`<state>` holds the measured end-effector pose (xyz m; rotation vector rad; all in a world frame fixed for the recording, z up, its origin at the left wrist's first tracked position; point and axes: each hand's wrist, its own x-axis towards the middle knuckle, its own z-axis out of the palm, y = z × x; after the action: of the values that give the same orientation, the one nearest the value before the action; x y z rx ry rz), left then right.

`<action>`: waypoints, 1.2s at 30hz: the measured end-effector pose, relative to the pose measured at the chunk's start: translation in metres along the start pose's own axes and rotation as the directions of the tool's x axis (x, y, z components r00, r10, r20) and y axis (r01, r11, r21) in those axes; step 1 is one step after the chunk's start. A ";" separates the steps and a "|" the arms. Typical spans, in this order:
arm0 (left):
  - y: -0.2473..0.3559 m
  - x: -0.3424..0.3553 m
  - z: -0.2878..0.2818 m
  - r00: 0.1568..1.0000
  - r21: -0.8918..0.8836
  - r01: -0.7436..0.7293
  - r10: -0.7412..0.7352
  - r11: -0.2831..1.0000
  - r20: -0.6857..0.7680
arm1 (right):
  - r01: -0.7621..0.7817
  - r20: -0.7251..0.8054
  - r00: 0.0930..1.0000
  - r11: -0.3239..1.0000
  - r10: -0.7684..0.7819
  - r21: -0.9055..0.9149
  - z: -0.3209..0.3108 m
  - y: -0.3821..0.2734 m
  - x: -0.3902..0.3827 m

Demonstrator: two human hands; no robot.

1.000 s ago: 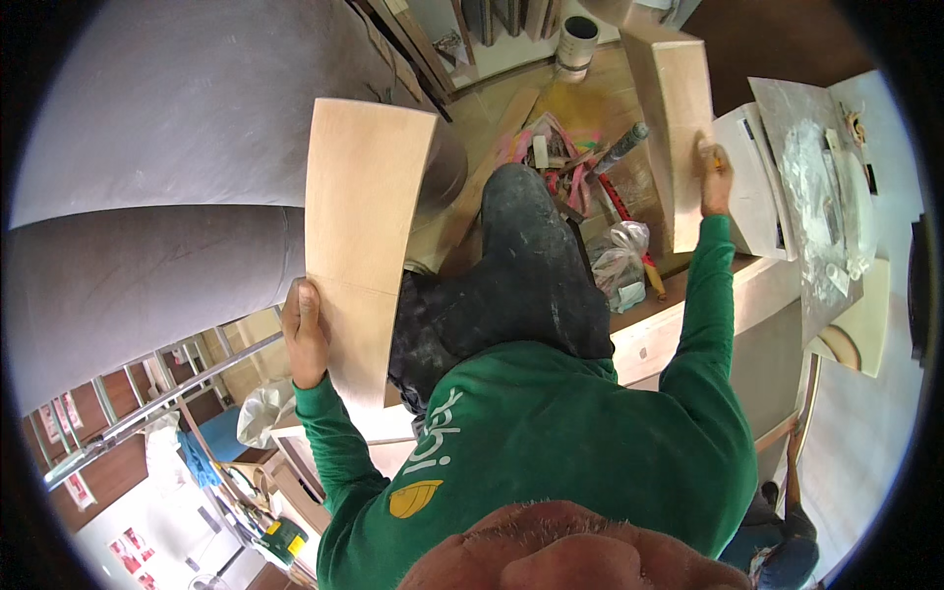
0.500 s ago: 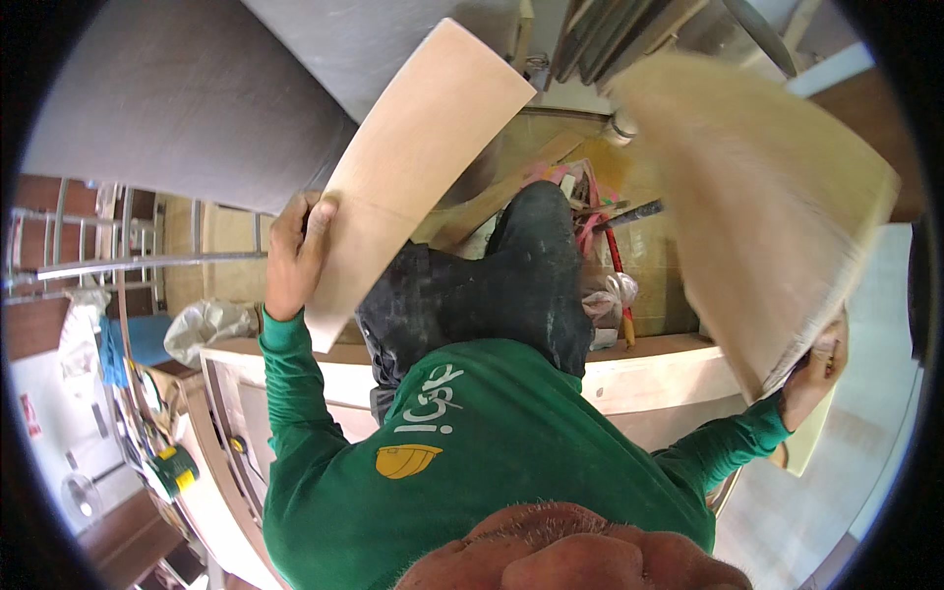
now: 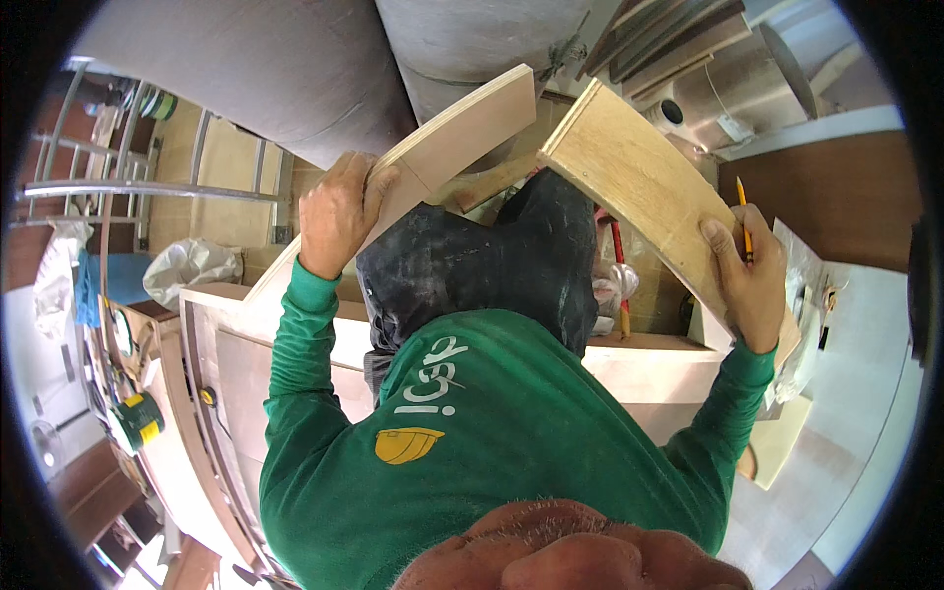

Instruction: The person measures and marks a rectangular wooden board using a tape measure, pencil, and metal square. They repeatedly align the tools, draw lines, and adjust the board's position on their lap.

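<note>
My left hand [image 3: 334, 216] is closed round the edge of a pale plywood board [image 3: 472, 138], which slants up and away to the right. A second plywood board [image 3: 639, 187], yellower, is gripped by my right hand [image 3: 752, 280], thumb on its face. Between the fingers of that same hand a yellow pencil [image 3: 744, 208] sticks up. The far ends of both boards come close together above my knees, with a small gap showing between them. My left fingers are partly hidden by the board's edge.
Two large grey cylinders [image 3: 285, 69] stand at the far side. A metal ladder [image 3: 147, 187] is at the left, near a white sack [image 3: 192, 270]. Beside my legs lies a red-handled tool [image 3: 619, 246]. A metal drum [image 3: 747, 88] and leaning strips [image 3: 669, 44] fill the far right.
The right board has swung inward and turned, its far end now near the left board. My left hand has tilted its board so that its layered edge shows. The pencil has come into view.
</note>
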<state>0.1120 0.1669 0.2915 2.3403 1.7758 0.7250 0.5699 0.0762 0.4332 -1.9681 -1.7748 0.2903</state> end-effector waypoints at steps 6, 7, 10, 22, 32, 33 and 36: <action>-0.007 -0.005 -0.010 0.999 -0.030 0.050 -0.050 0.998 -0.010 | 0.022 -0.061 0.998 0.998 -0.026 -0.067 0.036 -0.005 -0.007; -0.013 -0.007 -0.006 0.999 -0.015 0.046 -0.046 0.999 -0.009 | 0.021 -0.054 0.998 0.999 -0.024 -0.048 0.045 0.000 -0.008; -0.015 -0.007 0.001 0.998 -0.011 -0.020 0.019 1.000 -0.064 | -0.027 0.004 1.000 0.997 0.027 -0.075 0.063 0.018 -0.007; 0.045 0.031 0.025 0.957 -0.021 -0.200 0.191 0.980 -0.219 | -0.235 -0.113 0.961 0.961 0.252 0.148 0.059 0.024 0.006; 0.060 0.038 0.056 0.949 -0.089 -0.261 0.238 0.961 -0.207 | -0.296 -0.120 0.944 0.949 0.308 0.112 0.061 0.038 0.008; 0.059 0.038 0.060 0.952 -0.101 -0.254 0.230 0.962 -0.203 | -0.297 -0.131 0.942 0.948 0.310 0.115 0.061 0.036 0.011; 0.050 0.042 0.065 0.956 -0.109 -0.246 0.222 0.963 -0.192 | -0.258 -0.106 0.961 0.966 0.255 -0.015 0.056 0.048 0.022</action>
<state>0.1922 0.2029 0.2651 2.4897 1.4703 1.0830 0.5896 0.1065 0.3649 -2.1953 -1.4674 0.2429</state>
